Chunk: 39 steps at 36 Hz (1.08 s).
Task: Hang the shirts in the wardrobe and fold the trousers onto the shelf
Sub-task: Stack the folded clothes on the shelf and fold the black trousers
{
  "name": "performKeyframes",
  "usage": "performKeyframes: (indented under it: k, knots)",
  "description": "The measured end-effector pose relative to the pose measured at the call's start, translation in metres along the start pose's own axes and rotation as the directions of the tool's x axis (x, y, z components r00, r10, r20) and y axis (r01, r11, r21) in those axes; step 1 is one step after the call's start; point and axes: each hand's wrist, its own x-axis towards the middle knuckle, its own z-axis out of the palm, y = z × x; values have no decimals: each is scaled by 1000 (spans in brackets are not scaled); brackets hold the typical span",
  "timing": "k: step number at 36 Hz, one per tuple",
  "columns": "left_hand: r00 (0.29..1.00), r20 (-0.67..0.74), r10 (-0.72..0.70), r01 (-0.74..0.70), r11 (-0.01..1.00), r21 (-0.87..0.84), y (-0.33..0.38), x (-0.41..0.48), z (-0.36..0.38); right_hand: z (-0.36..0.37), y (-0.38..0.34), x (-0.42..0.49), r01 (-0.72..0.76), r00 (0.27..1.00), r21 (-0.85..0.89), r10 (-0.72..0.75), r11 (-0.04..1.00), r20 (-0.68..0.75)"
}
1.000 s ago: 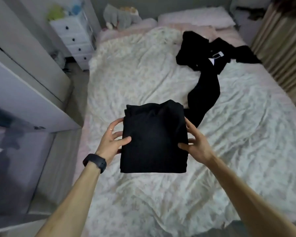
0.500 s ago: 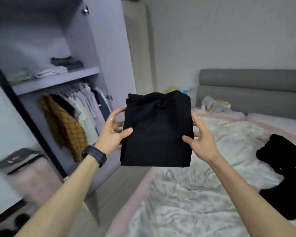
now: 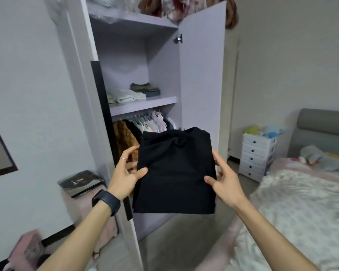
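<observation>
I hold the folded black trousers (image 3: 175,173) flat in the air at chest height, facing the open wardrobe. My left hand (image 3: 125,173) grips their left edge, thumb on top. My right hand (image 3: 226,179) grips the right edge the same way. Beyond them the wardrobe shelf (image 3: 145,105) carries folded pale clothes (image 3: 128,95) and a folded olive pile (image 3: 145,88). Under the shelf, shirts (image 3: 153,122) hang on a rail, partly hidden by the trousers.
The wardrobe door (image 3: 202,75) stands open to the right of the shelf. A white drawer unit (image 3: 257,156) stands by the bed (image 3: 301,202) at the right. A stool with a dark tray (image 3: 80,182) sits at lower left, beside the wardrobe.
The view has swung from the bed to the left onto the wardrobe. Both hands keep the same grip on the folded trousers, which now sit in front of the hanging shirts.
</observation>
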Motion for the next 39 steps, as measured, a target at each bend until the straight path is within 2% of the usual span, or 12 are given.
performKeyframes:
  k: [7,14,20,30,39]
  knots:
    - [999,31,-35,34,998,45,-58,86,-53,81,38,59,-37,997,-100,30,994,-66]
    - [999,33,-26,24,997,68,-96,146,-56,113,63,93,-82,985,-155,56,984,-165]
    - [1000,-14,-12,14,997,79,-119,183,-41,124,77,129,-84,974,-198,39,977,-222]
    - [984,-123,132,-113,983,146,-98,284,-8,117,67,227,57,966,-279,-123,959,-227]
    - [966,-226,125,-99,987,126,-115,399,41,97,99,350,92,956,-347,-180,933,-233]
